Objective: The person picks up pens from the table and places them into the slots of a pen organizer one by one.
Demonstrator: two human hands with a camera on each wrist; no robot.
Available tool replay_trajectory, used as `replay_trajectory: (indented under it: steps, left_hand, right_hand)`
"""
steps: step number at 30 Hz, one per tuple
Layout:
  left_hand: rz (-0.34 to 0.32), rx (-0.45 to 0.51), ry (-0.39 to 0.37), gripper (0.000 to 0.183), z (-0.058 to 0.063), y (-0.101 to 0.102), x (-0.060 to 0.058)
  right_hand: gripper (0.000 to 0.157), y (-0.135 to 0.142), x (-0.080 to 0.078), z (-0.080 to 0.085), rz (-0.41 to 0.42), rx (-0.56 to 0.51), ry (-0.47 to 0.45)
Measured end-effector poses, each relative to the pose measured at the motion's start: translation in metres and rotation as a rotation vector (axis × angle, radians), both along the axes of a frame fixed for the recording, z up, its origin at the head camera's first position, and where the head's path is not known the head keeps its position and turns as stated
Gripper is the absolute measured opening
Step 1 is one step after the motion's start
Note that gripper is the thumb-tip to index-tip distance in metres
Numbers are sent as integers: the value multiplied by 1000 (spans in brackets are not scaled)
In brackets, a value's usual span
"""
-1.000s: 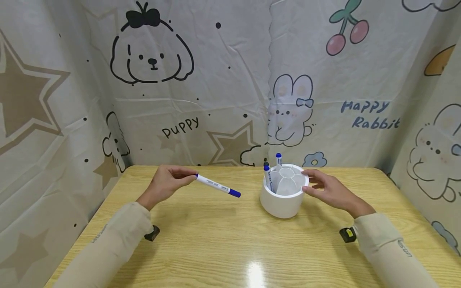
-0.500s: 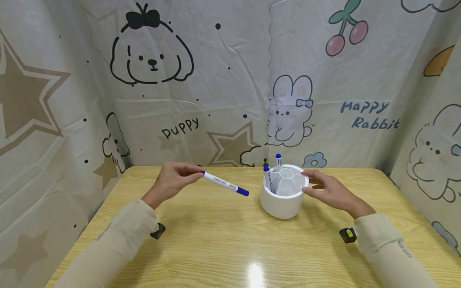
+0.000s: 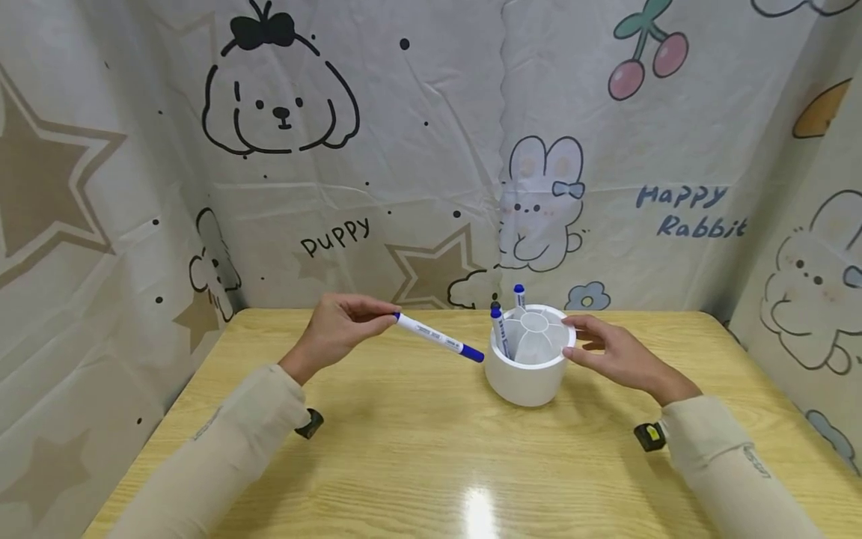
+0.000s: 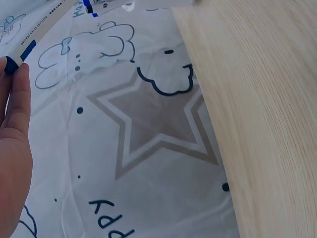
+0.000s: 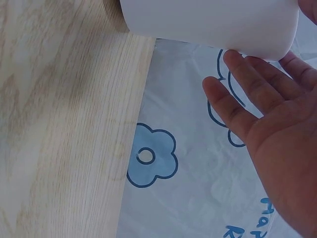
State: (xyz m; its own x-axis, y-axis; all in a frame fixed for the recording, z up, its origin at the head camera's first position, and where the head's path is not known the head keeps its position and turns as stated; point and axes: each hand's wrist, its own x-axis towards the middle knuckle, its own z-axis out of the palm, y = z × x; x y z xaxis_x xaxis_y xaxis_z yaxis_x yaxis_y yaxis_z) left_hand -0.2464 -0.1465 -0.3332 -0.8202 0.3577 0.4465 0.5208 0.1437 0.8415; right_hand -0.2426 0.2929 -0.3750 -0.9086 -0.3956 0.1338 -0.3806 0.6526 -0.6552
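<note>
My left hand [image 3: 343, 329] pinches a white marker [image 3: 438, 338] by its blue end between thumb and fingers. The marker slants down to the right, and its blue cap overlaps the left side of a round white pen holder [image 3: 525, 382] in the head view. Inside the holder, divided into compartments, several markers stand at the left and back; one blue-capped marker [image 3: 519, 296] is at the back. My right hand [image 3: 606, 352] holds the holder's right rim with thumb and fingers. In the right wrist view its fingers [image 5: 252, 82] reach the holder's white wall [image 5: 208, 22].
The holder stands on a light wooden table [image 3: 404, 464] towards its back edge. Behind and at both sides hangs a pale curtain [image 3: 431, 150] printed with cartoon animals and stars. A small black device [image 3: 649, 436] sits at the right wrist.
My left hand has moved right and slightly up, bringing the marker's capped end from well left of the pen holder to its left side. My right hand and the holder stay in place.
</note>
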Motion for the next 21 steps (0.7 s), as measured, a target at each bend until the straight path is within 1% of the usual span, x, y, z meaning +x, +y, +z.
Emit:
replay_trajectory:
  steps: [5,13,21]
  left_hand:
    - [-19,20,20,16,2,9,0]
    - [-51,28,11,15,3,23,-3]
    - [-68,40,30,17,6,34,-5]
  right_hand:
    - [58,-2,0,2,-3,5,1]
    - [58,-2,1,2,-2,14,2]
    - [58,-2,2,2,-1,5,1]
